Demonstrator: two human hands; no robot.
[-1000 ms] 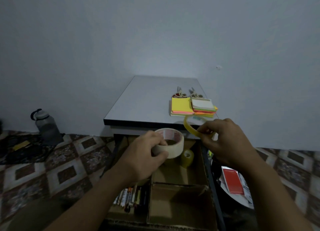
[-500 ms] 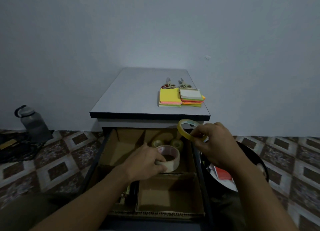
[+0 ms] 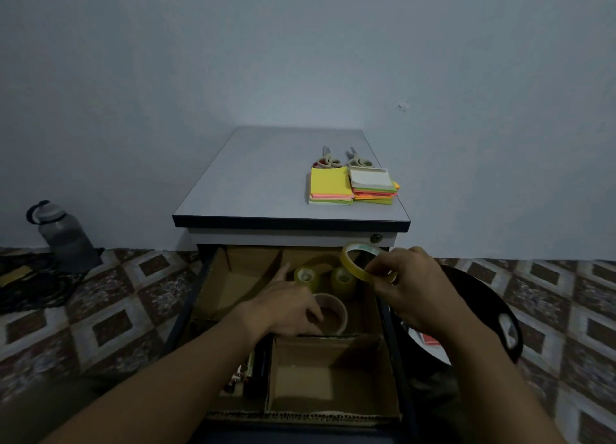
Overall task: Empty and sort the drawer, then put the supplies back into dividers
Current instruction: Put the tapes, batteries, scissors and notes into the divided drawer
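- Two small clear tape rolls (image 3: pixel 305 277) already upright in the back-right compartment of the drawer (image 3: pixel 201 293); glossy, yellowish, squat cylinders.
- Left grip (image 3: pixel 286 307) down in that compartment, fingers curled over the rim of a masking tape roll (image 3: pixel 335 315): matte cream paper, wide core, lying flat.
- Right grip (image 3: pixel 413 287) pinching a thin tape ring (image 3: pixel 350 260), translucent yellow, held above the drawer's right wall; not yet placed.
- Stiff brown cardboard dividers (image 3: pixel 333 339), rough-cut edges.
- Front-left compartment: slender dark sticks, probably pens (image 3: pixel 246 373); too dim to confirm.
- Judged about halfway: bright sticky-note stacks (image 3: pixel 330 187) and two scissors (image 3: pixel 328 159) not yet returned from the smooth grey surface (image 3: pixel 260 183).
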